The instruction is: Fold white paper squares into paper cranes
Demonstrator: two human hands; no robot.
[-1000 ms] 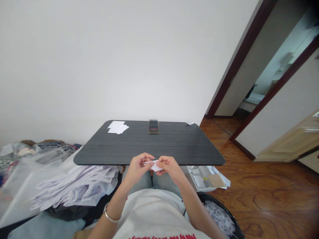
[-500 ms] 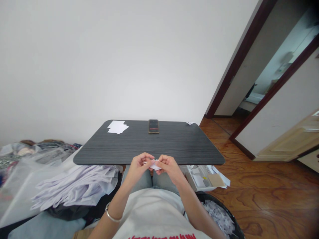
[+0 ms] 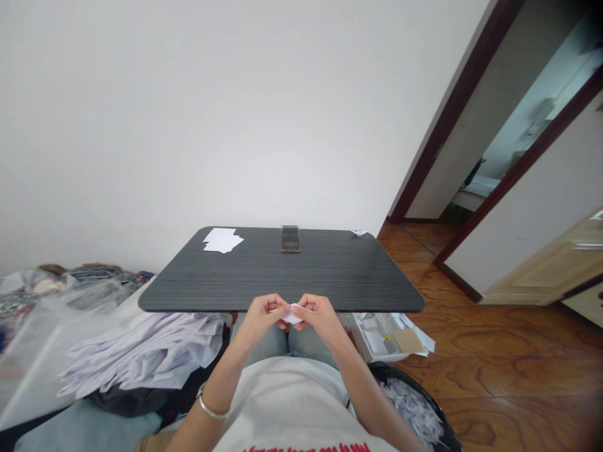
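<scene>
Between my hands, just in front of the table's near edge, is a small folded piece of white paper (image 3: pixel 293 316). My left hand (image 3: pixel 267 315) pinches its left side between thumb and fingers. On the other side my right hand (image 3: pixel 315 312) grips it the same way, and the two thumbs lie close together on top. Parts of the paper are hidden by the fingers. The dark wood-grain table (image 3: pixel 277 276) stretches away beyond both hands.
White paper sheets (image 3: pixel 221 240) lie at the table's back left, a phone (image 3: pixel 291 239) at the back middle, a small folded paper (image 3: pixel 358 233) at the back right. Below right are a box of papers (image 3: pixel 377 339) and a bin of scraps (image 3: pixel 414 408). Folded white cloth (image 3: pixel 151 351) is piled left.
My thumbs have come closer together over the folded paper, and less of it shows. Both hands have shifted only slightly. Everything else stays in place.
</scene>
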